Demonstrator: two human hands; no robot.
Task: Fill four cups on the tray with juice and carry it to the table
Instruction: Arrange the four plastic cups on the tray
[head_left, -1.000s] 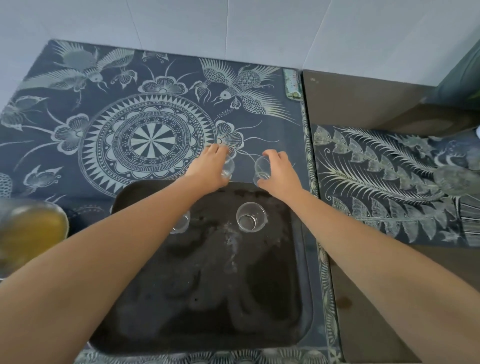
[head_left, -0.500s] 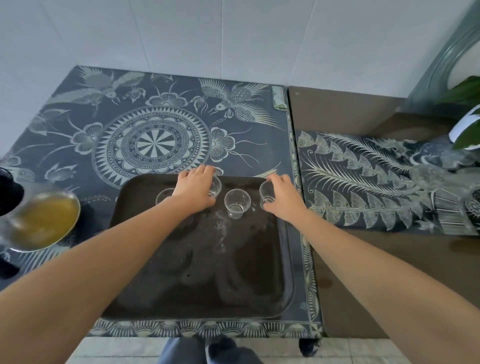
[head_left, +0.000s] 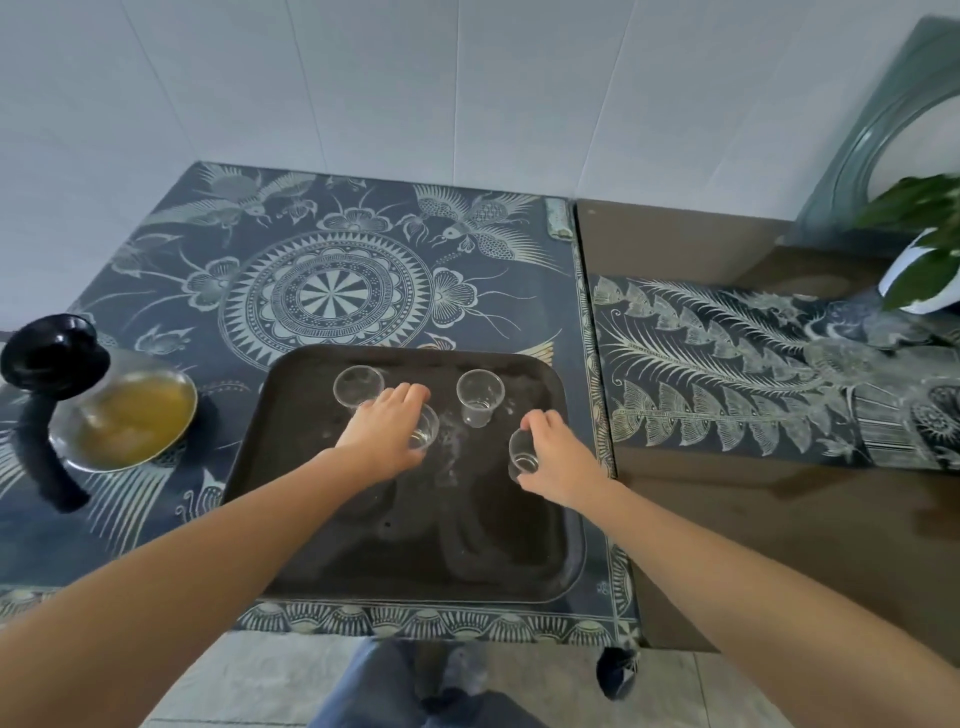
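on the dark tray (head_left: 322, 545), the left hand (head_left: 382, 436) is closing its grip around a clear cup (head_left: 425, 427), and the right hand (head_left: 558, 454) is gripping a tilted cup (head_left: 521, 453). two empty cups (head_left: 357, 384) are standing behind. the juice jug (head_left: 122, 415) is sitting left on the tabletop (head_left: 156, 270).

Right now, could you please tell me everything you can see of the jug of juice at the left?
The jug looks like clear glass, round-bellied, with a black lid and a black handle curving toward the person. It holds cloudy yellow-orange juice, filling roughly the lower part. It stands on the patterned cloth, left of the dark tray and apart from it. Neither hand touches it.
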